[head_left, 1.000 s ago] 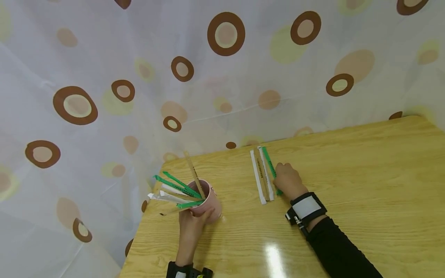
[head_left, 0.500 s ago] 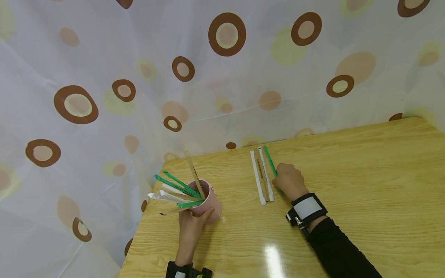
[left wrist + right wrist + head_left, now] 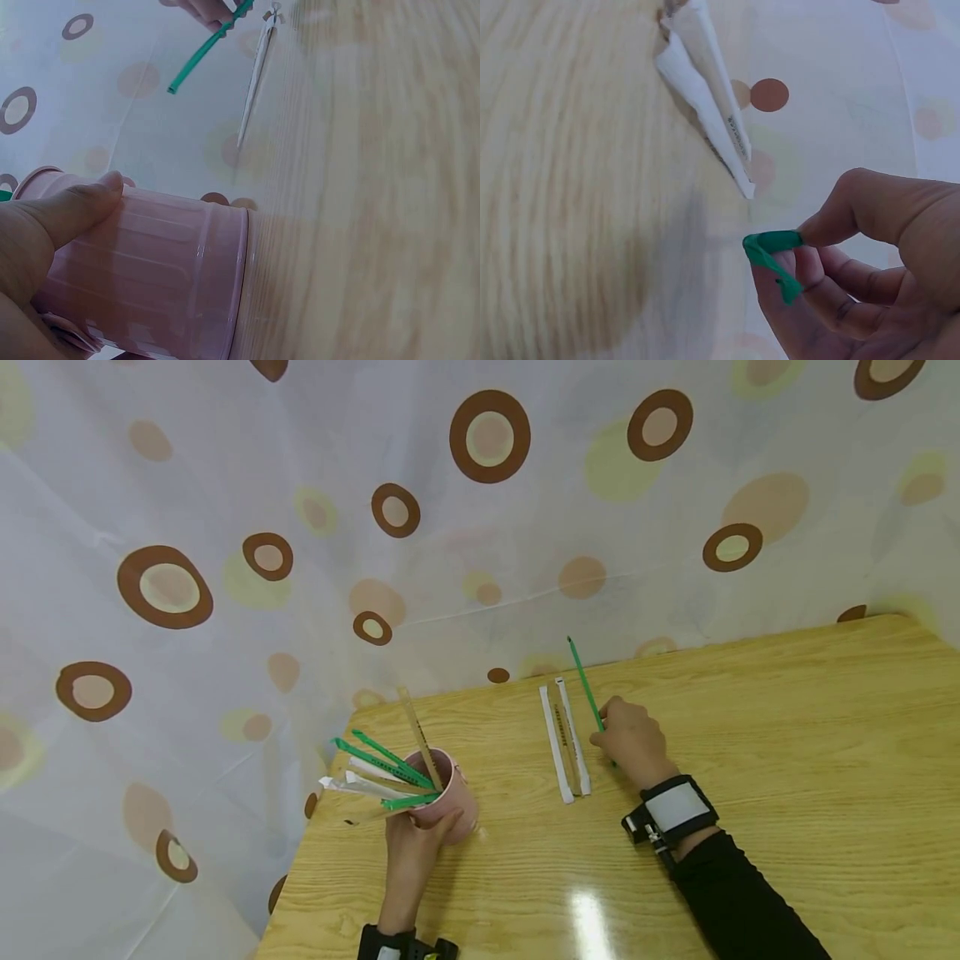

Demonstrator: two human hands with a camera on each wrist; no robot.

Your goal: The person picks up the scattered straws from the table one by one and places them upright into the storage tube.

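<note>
My left hand holds a pink cup low on the table, thumb across its side. Several paper-wrapped straws, in green, white and tan, lean out of the cup's mouth. In the head view my right hand pinches a green wrapped straw, its far end tilted up off the table. The right wrist view shows the thumb and fingers on this straw, its near end of green wrapper folded over. Left of that hand lie two white wrapped straws with a tan straw between them.
The wooden table runs on to the right of my right hand. A white curtain with brown and yellow circles hangs behind the table and down its left side.
My right hand has lifted the green straw off the table beside the white ones, moving slightly right and raising its far end. The left hand and cup have stayed put.
</note>
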